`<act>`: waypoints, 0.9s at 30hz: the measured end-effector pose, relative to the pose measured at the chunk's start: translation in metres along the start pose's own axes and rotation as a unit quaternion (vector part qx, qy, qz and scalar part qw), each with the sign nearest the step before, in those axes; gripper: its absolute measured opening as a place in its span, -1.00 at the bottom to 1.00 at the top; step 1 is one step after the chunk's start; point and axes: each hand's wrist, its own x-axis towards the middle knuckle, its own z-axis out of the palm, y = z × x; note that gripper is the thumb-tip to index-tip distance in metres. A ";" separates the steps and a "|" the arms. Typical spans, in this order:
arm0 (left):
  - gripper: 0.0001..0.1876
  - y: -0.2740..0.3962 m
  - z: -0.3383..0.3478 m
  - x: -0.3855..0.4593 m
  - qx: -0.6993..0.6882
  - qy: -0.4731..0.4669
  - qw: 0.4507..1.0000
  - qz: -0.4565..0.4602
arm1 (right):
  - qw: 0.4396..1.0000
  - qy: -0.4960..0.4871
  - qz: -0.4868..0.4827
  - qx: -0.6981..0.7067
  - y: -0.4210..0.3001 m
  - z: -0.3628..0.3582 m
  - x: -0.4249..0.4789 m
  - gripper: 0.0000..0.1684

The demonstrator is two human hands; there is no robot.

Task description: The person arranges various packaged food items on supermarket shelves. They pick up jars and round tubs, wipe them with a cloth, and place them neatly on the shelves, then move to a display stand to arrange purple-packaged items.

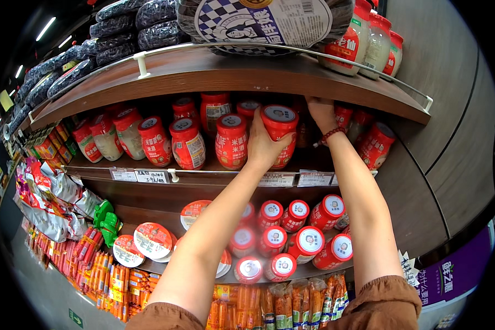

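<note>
My left hand is wrapped round the left side of a red-labelled jar with a red lid, upright on the middle shelf. To its left stand more red-labelled jars in a row along the shelf edge. My right hand, with a red bead bracelet on the wrist, reaches in under the upper shelf, right of that jar; its fingers are hidden in shadow, so what they touch cannot be told. Further right, more red-lidded jars stand on the same shelf.
The upper wooden shelf with a metal rail overhangs both hands and holds wrapped dark packages and large jars. Price tags line the middle shelf's rail. Below are jars, round tubs and packaged sausages. A grey panel bounds the right.
</note>
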 end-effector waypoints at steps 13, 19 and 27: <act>-0.01 -0.002 -0.004 0.003 -0.007 0.013 1.000 0.006 | 0.949 -0.092 0.088 -0.290 -0.070 0.003 -0.022 -0.41; -0.02 -0.005 0.003 0.000 -0.003 0.048 0.999 0.004 | 0.866 0.005 0.078 -0.494 0.038 -0.116 -0.010 -0.50; 0.02 -0.009 0.000 0.000 -0.004 0.028 1.000 0.002 | 0.869 0.066 -0.041 -0.489 0.120 -0.089 0.021 -0.38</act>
